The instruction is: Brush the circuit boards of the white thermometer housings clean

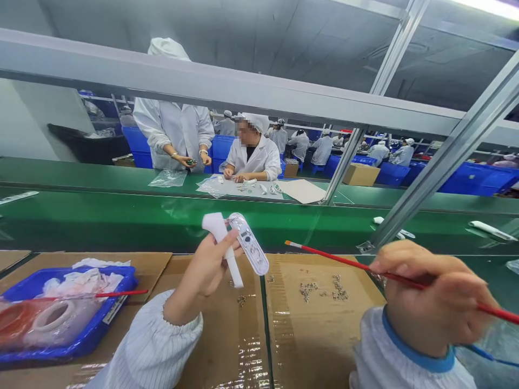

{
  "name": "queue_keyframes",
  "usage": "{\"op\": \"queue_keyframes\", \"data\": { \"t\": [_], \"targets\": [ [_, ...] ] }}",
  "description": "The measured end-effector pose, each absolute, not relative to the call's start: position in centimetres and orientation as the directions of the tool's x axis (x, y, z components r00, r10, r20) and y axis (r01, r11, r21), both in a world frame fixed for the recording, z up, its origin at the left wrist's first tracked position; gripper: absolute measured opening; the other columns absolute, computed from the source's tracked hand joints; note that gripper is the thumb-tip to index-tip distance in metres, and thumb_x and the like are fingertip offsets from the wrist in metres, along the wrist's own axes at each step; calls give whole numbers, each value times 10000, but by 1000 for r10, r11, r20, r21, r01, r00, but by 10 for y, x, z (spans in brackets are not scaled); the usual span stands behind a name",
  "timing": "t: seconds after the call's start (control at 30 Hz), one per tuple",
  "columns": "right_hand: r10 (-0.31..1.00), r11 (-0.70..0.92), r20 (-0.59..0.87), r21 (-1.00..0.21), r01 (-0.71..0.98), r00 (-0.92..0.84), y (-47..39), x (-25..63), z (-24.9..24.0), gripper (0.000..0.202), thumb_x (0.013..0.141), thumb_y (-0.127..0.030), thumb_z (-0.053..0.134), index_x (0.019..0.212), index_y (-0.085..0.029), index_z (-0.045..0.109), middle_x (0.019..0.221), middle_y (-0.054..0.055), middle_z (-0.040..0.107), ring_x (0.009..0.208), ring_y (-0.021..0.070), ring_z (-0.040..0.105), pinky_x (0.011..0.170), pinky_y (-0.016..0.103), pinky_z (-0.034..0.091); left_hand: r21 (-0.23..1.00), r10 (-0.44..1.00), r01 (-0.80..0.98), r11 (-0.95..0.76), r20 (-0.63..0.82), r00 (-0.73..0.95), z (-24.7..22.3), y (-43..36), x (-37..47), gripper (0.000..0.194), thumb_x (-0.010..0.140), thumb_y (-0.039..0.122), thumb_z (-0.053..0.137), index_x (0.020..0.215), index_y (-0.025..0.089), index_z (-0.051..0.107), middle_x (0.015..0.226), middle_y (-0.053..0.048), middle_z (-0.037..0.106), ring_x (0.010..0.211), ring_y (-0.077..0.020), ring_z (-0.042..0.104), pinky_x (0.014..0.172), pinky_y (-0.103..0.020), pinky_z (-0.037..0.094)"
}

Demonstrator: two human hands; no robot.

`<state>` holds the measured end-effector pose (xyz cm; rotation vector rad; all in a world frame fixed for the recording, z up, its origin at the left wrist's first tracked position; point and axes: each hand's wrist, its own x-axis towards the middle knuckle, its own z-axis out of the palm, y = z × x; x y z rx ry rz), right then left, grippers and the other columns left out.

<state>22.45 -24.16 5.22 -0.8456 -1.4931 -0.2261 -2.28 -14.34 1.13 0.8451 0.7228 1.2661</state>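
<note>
My left hand point(205, 265) is closed on an opened white plastic device housing, lifted above the cardboard. One part is a white angled shell point(221, 232) with a straight handle. The other is a long rounded half point(249, 246), its inside facing me with small parts and thin wires. My right hand point(438, 294) grips a thin red paintbrush point(324, 255), its bristle tip pointing left, apart from the housing. Small metal pieces point(340, 288) lie in loose piles on the cardboard point(324, 335) between my hands.
At left, a blue tray point(132, 278) holds white cloth, a second red brush point(121, 293) and bagged tape-like rolls. Beyond runs a green conveyor point(121, 221) bearing white parts. A slanted metal post point(441, 146) stands at right. Two co-workers in white sit or stand opposite.
</note>
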Motion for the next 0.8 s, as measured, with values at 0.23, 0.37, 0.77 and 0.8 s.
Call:
{"op": "queue_keyframes", "data": {
  "t": [0.23,0.37,0.77,0.8],
  "targets": [
    [959,251,140,-4,968,-248,-166,243,35,292,963,-291,342,819,-167,565,725,46,617,625,146,546,551,248,345,761,992,-642,-87,3,-130,24,-138,-28,265,793,219,657,1042,159,585,1220,-108,576,1100,-254,574,942,-459,491],
    [953,260,-181,73,963,-243,-142,249,-11,142,872,-255,554,803,-161,634,725,41,637,636,128,578,557,227,376,754,993,-655,-47,-34,-111,29,-140,-30,211,788,194,656,993,168,615,1212,-86,585,1107,-249,571,960,-471,472],
    [925,122,-378,221,967,-31,-110,271,-56,256,904,-338,535,1061,-141,579,1054,68,596,915,164,593,808,358,513,777,997,-630,22,-61,-41,27,-139,-32,355,762,201,683,1101,174,582,1259,-98,556,1128,-263,554,912,-442,521],
    [919,131,-391,208,969,-41,-109,270,-58,253,904,-339,535,1054,-140,582,1041,65,600,899,159,597,796,349,517,780,997,-625,32,-69,-35,27,-139,-32,381,754,212,694,1115,180,577,1263,-95,553,1128,-264,554,910,-441,522]
  ]
}}
